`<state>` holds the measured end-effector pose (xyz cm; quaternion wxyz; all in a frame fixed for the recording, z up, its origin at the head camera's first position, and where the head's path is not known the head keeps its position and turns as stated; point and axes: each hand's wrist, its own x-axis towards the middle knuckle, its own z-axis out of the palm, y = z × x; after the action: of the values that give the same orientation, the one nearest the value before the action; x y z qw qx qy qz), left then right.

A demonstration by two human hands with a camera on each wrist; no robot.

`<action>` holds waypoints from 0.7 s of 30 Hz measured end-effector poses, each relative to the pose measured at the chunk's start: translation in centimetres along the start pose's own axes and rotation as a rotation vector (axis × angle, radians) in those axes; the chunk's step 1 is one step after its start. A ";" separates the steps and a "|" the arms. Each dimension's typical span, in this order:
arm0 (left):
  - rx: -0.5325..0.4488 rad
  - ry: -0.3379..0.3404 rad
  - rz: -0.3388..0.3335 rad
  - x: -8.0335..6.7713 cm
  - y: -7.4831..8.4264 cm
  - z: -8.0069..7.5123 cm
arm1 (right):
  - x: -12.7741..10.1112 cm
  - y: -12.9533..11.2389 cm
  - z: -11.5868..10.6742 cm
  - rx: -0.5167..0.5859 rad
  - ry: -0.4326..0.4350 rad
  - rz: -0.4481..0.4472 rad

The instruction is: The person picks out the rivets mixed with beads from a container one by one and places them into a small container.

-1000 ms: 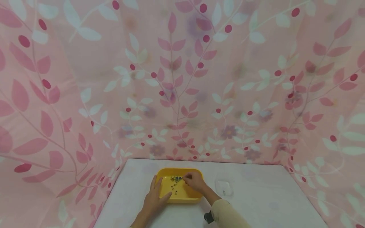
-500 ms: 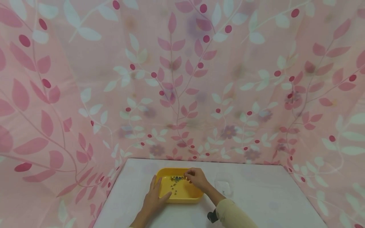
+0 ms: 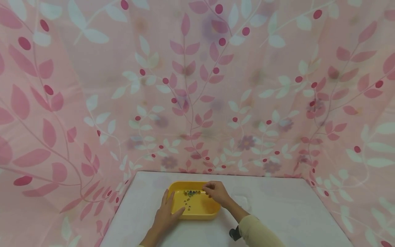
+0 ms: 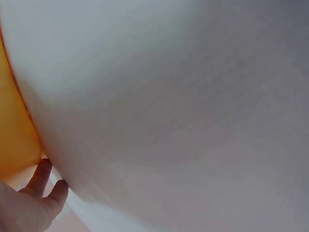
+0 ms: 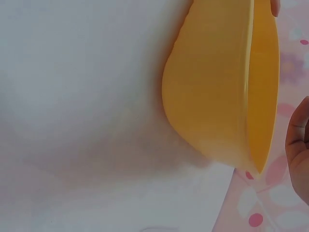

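Note:
A yellow tray [image 3: 200,207] sits on the table. Several small glass-like beads [image 3: 192,192] form a row along its far side, and a few more [image 3: 187,203] trail toward the near side. My left hand [image 3: 165,214] rests along the tray's left side, fingers straight and thumb over the near rim. Over the far right part of the tray is my right hand [image 3: 218,192], its fingers bent and the thumb and index tips close together, just right of the row's end. Whether a bead is between those tips I cannot tell. The right wrist view shows this hand [image 5: 298,150] beyond the tray's rim.
A small clear plastic container [image 3: 241,201] stands on the white table [image 3: 287,209] right of the tray, partly behind the right forearm. A dark device [image 3: 235,234] is at the right wrist. Pink floral cloth [image 3: 191,103] hangs behind and at both sides.
My right hand has drawn back to the right and slightly up from the row, uncovering the beads at its right end. The left hand stays at the tray.

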<state>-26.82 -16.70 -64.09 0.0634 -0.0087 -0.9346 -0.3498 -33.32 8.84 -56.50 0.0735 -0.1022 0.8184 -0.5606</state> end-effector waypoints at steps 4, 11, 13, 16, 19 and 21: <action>-0.007 -0.001 0.004 0.0 0.0 0.1 | -0.5 0.2 -0.7 -0.003 0.021 0.010; -0.014 -0.007 0.008 -0.1 0.3 0.2 | -1.1 1.0 -2.1 -0.015 0.072 0.009; -0.009 -0.007 0.000 0.0 0.4 0.2 | -1.1 1.3 -2.4 -0.018 0.088 0.026; -0.006 -0.007 -0.003 0.0 0.4 0.1 | -1.2 1.6 -2.9 -0.029 0.109 0.026; -0.003 0.000 0.004 0.0 0.1 0.1 | -1.3 1.9 -3.2 -0.023 0.115 0.024; 0.003 -0.002 0.001 -0.2 -0.1 0.0 | -1.5 2.1 -3.4 -0.009 0.111 0.033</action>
<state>-26.67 -16.75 -64.19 0.0629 -0.0095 -0.9351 -0.3486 -32.88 13.00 -57.22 0.0367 -0.0578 0.8255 -0.5603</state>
